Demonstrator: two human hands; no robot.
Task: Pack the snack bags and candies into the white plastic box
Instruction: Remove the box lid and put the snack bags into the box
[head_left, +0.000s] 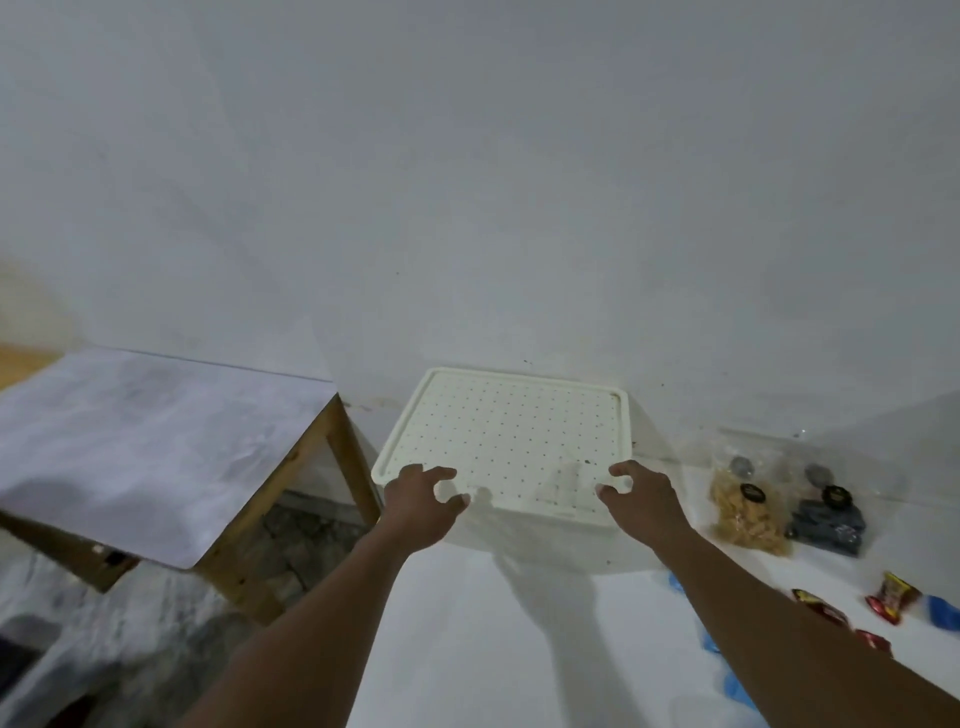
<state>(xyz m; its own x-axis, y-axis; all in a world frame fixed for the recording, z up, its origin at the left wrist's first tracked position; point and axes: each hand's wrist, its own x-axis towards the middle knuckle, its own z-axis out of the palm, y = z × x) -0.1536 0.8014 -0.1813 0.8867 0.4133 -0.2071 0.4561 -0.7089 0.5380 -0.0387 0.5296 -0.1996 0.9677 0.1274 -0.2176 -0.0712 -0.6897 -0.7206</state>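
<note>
While the white plastic box sits against the wall, lid on, left hand and right hand curl half-spread at its near edge; contact unclear. Snack bags, candies at 4 o'clock.

A white plastic box sat closed against the wall, its cream lid dotted with small dark points and seated flat. To its right lay two clear snack bags, one of pale yellow pieces and one of dark pieces, side by side. Nearer, red-wrapped candies and blue-wrapped candies lay scattered on the white surface.
</note>
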